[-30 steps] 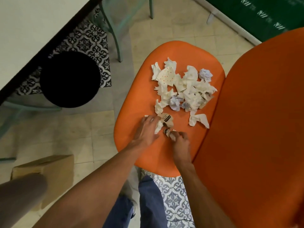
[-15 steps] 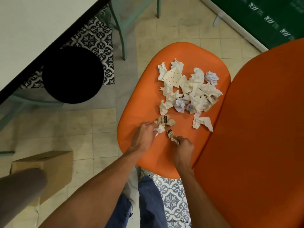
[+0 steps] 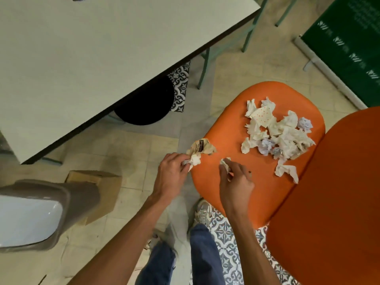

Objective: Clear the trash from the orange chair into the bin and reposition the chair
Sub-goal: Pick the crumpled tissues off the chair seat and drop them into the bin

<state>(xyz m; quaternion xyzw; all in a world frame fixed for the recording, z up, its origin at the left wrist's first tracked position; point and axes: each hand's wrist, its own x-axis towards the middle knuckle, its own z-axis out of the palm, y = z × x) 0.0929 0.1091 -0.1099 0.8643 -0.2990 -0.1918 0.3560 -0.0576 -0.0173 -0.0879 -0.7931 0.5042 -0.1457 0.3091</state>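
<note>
The orange chair (image 3: 228, 130) fills the right side, its seat toward the middle and its backrest at the lower right. A heap of crumpled paper (image 3: 277, 132) lies on the far part of the seat. My left hand (image 3: 171, 173) pinches a crumpled tan wrapper with white tissue (image 3: 200, 151), lifted at the seat's left edge. My right hand (image 3: 236, 179) pinches a small white scrap (image 3: 225, 164) just above the seat. The black round bin (image 3: 144, 108) stands on the floor to the left, half hidden under the table.
A pale table (image 3: 102, 58) with teal legs covers the upper left. A cardboard box (image 3: 102, 192) and a grey-white object (image 3: 30, 214) sit at the lower left. A green panel (image 3: 349, 48) stands at the upper right. My legs and shoes are below.
Both hands have lifted off the seat with their scraps, the left moving leftward past the seat's edge. The view has swung left, bringing more of the table in.
</note>
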